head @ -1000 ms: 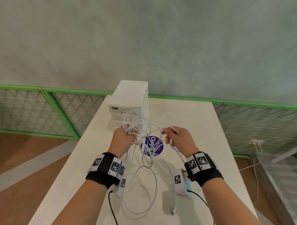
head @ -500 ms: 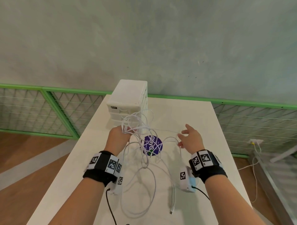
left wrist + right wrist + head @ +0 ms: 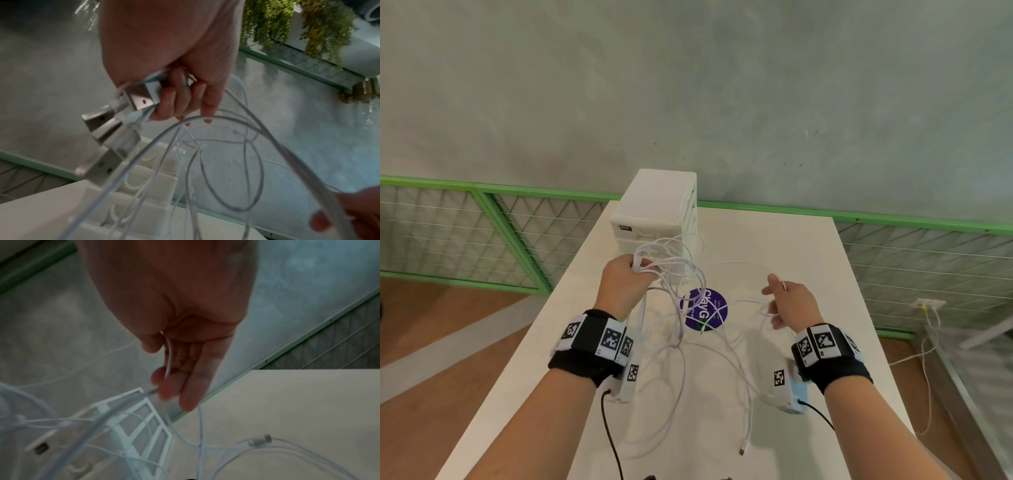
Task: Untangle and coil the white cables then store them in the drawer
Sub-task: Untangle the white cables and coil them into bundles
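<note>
Head view: thin white cables (image 3: 681,291) are hanging tangled above the white table (image 3: 808,246), just before the white plastic drawer unit (image 3: 654,212). My left hand (image 3: 625,284) is clamping the plug ends; strands are running right to my right hand (image 3: 789,305), fingers loose, one strand lying across them.

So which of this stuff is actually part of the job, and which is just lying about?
Part of the job:
- white cables, a tangled bunch gripped in the left hand
- right hand, one strand running across its fingers
- white drawer unit, drawers shut

Just lying about:
- purple round sticker on the table
- green mesh railing
</note>
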`<state>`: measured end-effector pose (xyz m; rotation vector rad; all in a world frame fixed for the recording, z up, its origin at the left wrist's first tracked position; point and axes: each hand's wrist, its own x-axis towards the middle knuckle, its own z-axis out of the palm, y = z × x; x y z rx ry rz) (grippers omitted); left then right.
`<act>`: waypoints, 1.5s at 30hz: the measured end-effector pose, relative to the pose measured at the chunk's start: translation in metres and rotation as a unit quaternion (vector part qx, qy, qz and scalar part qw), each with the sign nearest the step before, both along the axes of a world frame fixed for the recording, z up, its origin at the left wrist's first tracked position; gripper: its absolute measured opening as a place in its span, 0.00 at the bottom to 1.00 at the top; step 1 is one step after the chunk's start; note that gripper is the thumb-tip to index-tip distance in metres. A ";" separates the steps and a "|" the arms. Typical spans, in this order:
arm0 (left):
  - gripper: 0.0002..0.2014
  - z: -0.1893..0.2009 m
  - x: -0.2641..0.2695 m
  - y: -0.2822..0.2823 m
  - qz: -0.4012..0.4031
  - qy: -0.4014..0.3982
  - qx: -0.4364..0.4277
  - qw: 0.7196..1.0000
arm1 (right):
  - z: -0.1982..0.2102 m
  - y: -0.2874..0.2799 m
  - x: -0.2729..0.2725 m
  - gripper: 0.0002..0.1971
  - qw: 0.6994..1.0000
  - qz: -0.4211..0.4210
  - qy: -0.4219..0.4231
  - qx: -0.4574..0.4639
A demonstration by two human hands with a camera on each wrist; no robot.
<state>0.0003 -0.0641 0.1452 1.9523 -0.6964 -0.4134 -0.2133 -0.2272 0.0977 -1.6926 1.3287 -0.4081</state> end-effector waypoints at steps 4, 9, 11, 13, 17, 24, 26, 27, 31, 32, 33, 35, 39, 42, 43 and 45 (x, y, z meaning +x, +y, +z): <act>0.06 0.002 -0.017 -0.010 -0.059 -0.003 0.000 0.998 | 0.022 0.012 0.017 0.19 0.989 0.025 -0.144 -0.035; 0.08 -0.004 -0.018 -0.013 -0.089 -0.025 0.043 0.995 | 0.060 0.017 0.025 0.07 0.964 0.036 -0.216 -0.153; 0.08 -0.005 -0.017 -0.010 -0.087 -0.045 0.058 0.993 | 0.068 0.019 0.024 0.08 0.948 0.029 -0.264 -0.176; 0.13 -0.005 -0.017 -0.008 -0.084 -0.070 0.083 0.991 | 0.069 0.022 0.025 0.13 0.931 0.047 -0.319 -0.170; 0.17 -0.009 -0.020 -0.006 -0.096 -0.043 0.104 0.989 | 0.055 0.022 0.033 0.16 0.962 0.142 -0.175 -0.151; 0.15 0.011 -0.041 -0.010 -0.144 -0.013 0.033 0.989 | 0.031 0.034 0.042 0.25 0.973 0.203 -0.085 -0.073; 0.09 0.018 -0.046 -0.011 -0.169 -0.023 0.027 0.985 | 0.037 0.037 0.042 0.20 0.968 0.175 -0.128 -0.123; 0.06 0.019 -0.046 -0.011 -0.183 -0.036 0.039 0.982 | 0.041 0.039 0.042 0.17 0.965 0.159 -0.151 -0.145; 0.15 0.020 -0.044 -0.008 -0.222 -0.122 0.121 0.960 | 0.055 0.037 0.041 0.12 0.964 0.146 -0.162 -0.153; 0.16 0.023 -0.044 -0.007 -0.224 -0.139 0.126 0.956 | 0.057 0.034 0.041 0.13 0.968 0.159 -0.123 -0.149; 0.16 0.027 -0.044 -0.006 -0.219 -0.150 0.118 0.957 | 0.058 0.032 0.041 0.13 0.971 0.175 -0.076 -0.145; 0.14 0.036 -0.042 -0.005 -0.189 -0.153 0.068 0.968 | 0.056 0.026 0.040 0.13 0.975 0.181 -0.022 -0.126; 0.18 0.042 -0.033 -0.006 -0.146 -0.199 0.055 0.967 | 0.043 0.015 0.034 0.10 0.991 0.078 -0.018 -0.107; 0.23 0.040 -0.027 -0.005 -0.129 -0.209 0.073 0.967 | 0.036 0.011 0.032 0.07 0.992 0.072 0.014 -0.104; 0.25 0.040 -0.026 -0.004 -0.130 -0.203 0.069 0.968 | 0.034 0.009 0.031 0.09 0.992 0.076 0.023 -0.098; 0.28 0.042 -0.026 -0.003 -0.138 -0.191 0.061 0.970 | 0.035 0.010 0.030 0.10 0.995 0.073 0.024 -0.062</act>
